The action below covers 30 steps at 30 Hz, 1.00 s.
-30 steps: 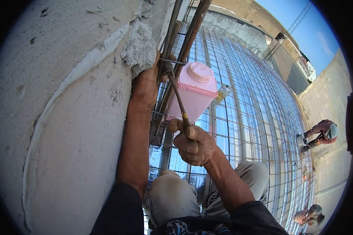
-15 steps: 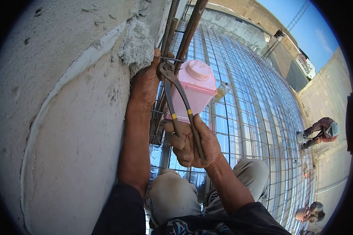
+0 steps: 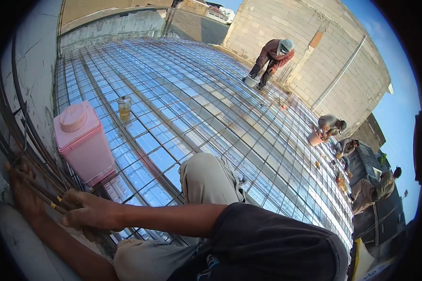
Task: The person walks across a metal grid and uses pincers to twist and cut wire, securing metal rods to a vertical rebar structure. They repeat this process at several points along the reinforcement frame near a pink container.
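At the lower left, my right hand [image 3: 82, 208] is wrapped round the handles of a pair of pincers [image 3: 38, 188], which have yellow bands. The head of the pincers lies against the upright steel bars [image 3: 29, 133] beside the wall. My left hand [image 3: 26, 194] is up at the bars near that head, fingers curled; whatever they pinch is hidden. Just right of the bars stands a pink plastic jug [image 3: 86, 143] with a round screw lid, upright and close to both hands.
A rebar mesh [image 3: 173, 112] covers shiny metal decking. Beyond the jug stands a glass jar [image 3: 124, 107] with yellowish liquid. One person [image 3: 276, 56] bends over a pail [image 3: 251, 82] by the block wall [image 3: 286, 28]. Several other people work along the right side, one near a pinkish bucket [image 3: 315, 137].
My view has swung to the right, so my hands, the pincers and the jug now appear further left. More people have come into sight. The right hand still holds the pincers.
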{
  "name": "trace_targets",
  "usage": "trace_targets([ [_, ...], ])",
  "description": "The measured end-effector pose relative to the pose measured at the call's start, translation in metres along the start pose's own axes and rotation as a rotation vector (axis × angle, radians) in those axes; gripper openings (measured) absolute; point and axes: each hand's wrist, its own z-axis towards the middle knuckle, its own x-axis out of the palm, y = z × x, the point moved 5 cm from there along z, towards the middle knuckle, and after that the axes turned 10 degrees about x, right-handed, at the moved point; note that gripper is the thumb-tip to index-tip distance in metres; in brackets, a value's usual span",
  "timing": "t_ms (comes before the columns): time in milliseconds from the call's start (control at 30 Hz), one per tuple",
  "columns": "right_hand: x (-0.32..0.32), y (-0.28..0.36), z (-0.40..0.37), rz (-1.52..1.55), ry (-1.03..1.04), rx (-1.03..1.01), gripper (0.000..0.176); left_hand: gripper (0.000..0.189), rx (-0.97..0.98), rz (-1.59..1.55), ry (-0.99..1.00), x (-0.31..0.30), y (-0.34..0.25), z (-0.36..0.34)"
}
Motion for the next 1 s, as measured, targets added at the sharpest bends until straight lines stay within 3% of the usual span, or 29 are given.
trace_targets([
  [33,-0.007,0.0,0.001,-0.243,-0.142,-0.144,0.04,0.045,-0.008,-0.01,-0.12,-0.002,0.0,-0.003],
  [100,-0.013,0.001,0.0,-0.735,-0.408,-0.418,0.047,0.046,0.001,-0.067,0.052,-0.035,0.009,0.015],
  [133,-0.008,0.009,-0.013,-0.728,-0.532,-0.345,0.047,0.046,0.007,-0.096,0.136,-0.044,0.014,0.022],
  [267,0.0,0.034,-0.031,-0.899,-0.516,-0.165,0.045,0.048,0.017,-0.059,0.021,-0.051,0.013,0.022],
  [367,-0.004,0.03,-0.02,-0.751,-0.321,-0.229,0.041,0.051,-0.027,-0.006,-0.021,-0.057,0.013,0.024],
  [467,-0.01,0.026,-0.018,-0.141,0.107,0.091,0.038,0.054,-0.066,-0.019,-0.15,-0.025,0.003,0.007],
  [667,-0.001,-0.013,0.005,0.279,0.346,0.279,0.048,0.052,-0.038,-0.007,-0.123,-0.028,0.001,0.007],
  [767,-0.005,0.021,-0.026,-0.111,-0.025,0.087,0.061,0.052,-0.046,0.007,-0.101,-0.032,0.002,0.011],
  [867,-0.006,0.026,-0.033,-0.887,-0.542,-0.589,0.067,0.051,-0.056,0.015,-0.086,-0.033,0.003,0.013],
  [967,-0.004,0.021,-0.038,-0.974,-0.605,-0.36,0.066,0.051,-0.064,0.029,-0.068,-0.037,0.002,0.016],
  [1000,-0.003,0.015,-0.032,-0.932,-0.556,-0.451,0.063,0.051,-0.066,0.034,-0.057,-0.039,0.002,0.016],
])
